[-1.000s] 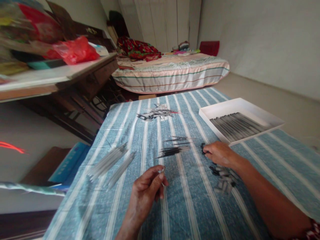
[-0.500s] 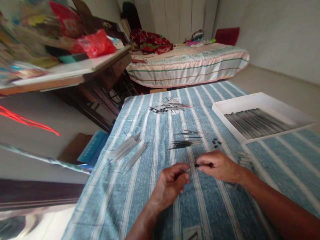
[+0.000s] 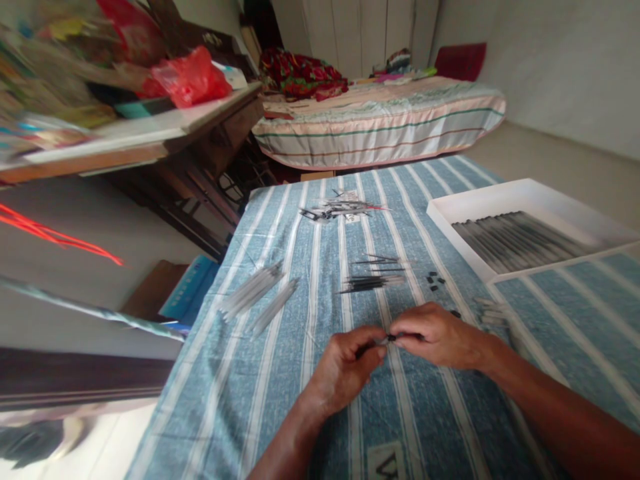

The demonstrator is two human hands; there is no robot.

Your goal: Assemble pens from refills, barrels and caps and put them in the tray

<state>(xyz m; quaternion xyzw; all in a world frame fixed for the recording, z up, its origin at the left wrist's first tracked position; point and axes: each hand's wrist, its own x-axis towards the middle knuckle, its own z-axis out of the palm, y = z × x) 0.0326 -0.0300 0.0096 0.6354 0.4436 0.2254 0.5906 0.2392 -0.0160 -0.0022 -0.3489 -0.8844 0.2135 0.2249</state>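
My left hand (image 3: 350, 363) and my right hand (image 3: 435, 337) meet over the blue striped tablecloth (image 3: 300, 400). Each one pinches an end of a thin pen part (image 3: 386, 340), clear on the left side with a small black piece on the right. Just beyond my hands lies a bundle of thin black refills (image 3: 373, 283). Small black caps (image 3: 434, 280) are scattered to its right. Clear pen tubes (image 3: 260, 293) lie in a loose pile to the left.
A white tray (image 3: 450, 207) with several dark finished pens stands at the right. More loose parts (image 3: 343, 210) lie at the table's far end. A cluttered wooden desk (image 3: 125, 143) stands to the left, a bed (image 3: 380, 127) behind.
My right hand left the black caps with a small piece and came to the left hand. Both hands now touch at the fingertips. The view shifted left.
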